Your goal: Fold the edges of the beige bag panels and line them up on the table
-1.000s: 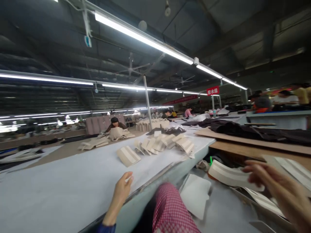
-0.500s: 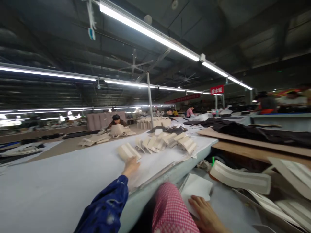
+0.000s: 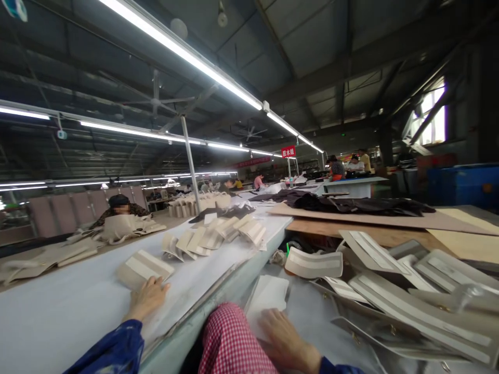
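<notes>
My left hand (image 3: 147, 297) lies flat with fingers spread on the white table (image 3: 58, 311), fingertips at the near edge of a beige folded piece with white stripes (image 3: 143, 267). My right hand (image 3: 284, 340) rests palm down with fingers spread on a white sheet (image 3: 268, 296) lying on a lower grey surface. My knee in red checked cloth (image 3: 230, 345) shows between the two arms. Neither hand holds anything.
A row of beige folded pieces (image 3: 218, 236) lies farther along the table. Several long beige striped pieces (image 3: 390, 280) pile at the right beside a brown board (image 3: 374, 221) with dark cloth. A person (image 3: 119, 208) works across the table; others stand far back.
The view has swung right. My left hand stays by the beige folded piece. My right hand, which held a striped piece a second ago, now lies on the white sheet.
</notes>
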### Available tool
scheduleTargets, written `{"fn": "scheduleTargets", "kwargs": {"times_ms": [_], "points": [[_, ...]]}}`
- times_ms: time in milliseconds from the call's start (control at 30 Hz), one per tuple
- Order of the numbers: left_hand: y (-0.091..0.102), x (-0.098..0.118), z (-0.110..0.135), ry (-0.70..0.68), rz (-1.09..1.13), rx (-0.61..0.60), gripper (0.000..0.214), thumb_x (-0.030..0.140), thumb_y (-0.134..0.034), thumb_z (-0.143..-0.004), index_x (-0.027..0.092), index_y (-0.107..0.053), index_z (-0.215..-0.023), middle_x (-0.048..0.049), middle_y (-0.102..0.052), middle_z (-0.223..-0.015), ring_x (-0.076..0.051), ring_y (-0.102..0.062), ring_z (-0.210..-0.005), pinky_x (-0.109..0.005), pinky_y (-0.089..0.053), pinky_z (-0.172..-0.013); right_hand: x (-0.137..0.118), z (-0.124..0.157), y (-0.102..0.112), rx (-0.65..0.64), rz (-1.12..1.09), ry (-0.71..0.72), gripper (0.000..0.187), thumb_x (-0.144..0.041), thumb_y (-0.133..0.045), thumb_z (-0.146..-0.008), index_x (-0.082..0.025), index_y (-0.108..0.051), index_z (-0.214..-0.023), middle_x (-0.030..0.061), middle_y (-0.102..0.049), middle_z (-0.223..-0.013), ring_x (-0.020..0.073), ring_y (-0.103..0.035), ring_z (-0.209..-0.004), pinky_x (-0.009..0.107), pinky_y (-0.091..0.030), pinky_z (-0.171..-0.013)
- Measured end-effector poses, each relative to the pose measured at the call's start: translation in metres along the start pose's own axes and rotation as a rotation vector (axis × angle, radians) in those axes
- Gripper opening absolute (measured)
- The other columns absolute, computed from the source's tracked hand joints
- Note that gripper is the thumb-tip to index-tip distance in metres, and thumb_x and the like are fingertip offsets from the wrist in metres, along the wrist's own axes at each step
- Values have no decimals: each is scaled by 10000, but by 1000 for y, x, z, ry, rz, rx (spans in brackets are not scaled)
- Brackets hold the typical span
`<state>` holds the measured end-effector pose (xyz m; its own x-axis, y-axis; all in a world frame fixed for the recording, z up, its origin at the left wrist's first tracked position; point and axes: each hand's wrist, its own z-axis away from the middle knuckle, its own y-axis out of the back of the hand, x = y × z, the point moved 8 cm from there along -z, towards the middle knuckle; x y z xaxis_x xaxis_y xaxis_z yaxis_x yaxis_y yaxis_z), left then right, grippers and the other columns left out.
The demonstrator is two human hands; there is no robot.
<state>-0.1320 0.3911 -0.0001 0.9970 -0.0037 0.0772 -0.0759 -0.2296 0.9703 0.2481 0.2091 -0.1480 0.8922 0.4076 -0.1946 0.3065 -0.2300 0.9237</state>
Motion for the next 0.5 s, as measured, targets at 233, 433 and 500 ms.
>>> {"fn": "scheduleTargets", "kwargs": {"times_ms": [233,433,500], "points": [[-1,8,-7,-66,-90,28,298,401,-686,-1022,159,-718,-1194,-112,-678,-1402,-311,-616,-1336,-577,-484,-1134,2,0,-2,4,32,-32,426,-466,-701,-1014,-194,-645,-1337,107,-643,-1384,291,-654,-1199,529,-550,-1015],[-2,9,-8,-57,-69,11,273,373,-685,-1031,155,-710,-1193,-91,-737,-1254,-266,-709,-1166,-507,-573,-1025,2,-1,-3,3,27,-30,420,-469,-696,-1016,-194,-646,-1330,105,-646,-1371,283,-659,-1175,516,-555,-1000],[-3,6,-11,-31,-69,16,280,376,-681,-1033,156,-704,-1205,-92,-734,-1256,-260,-714,-1148,-492,-586,-1005,3,-1,-3,1,24,-31,422,-471,-696,-1016,-194,-645,-1331,105,-644,-1374,285,-656,-1181,520,-552,-1004]]}}
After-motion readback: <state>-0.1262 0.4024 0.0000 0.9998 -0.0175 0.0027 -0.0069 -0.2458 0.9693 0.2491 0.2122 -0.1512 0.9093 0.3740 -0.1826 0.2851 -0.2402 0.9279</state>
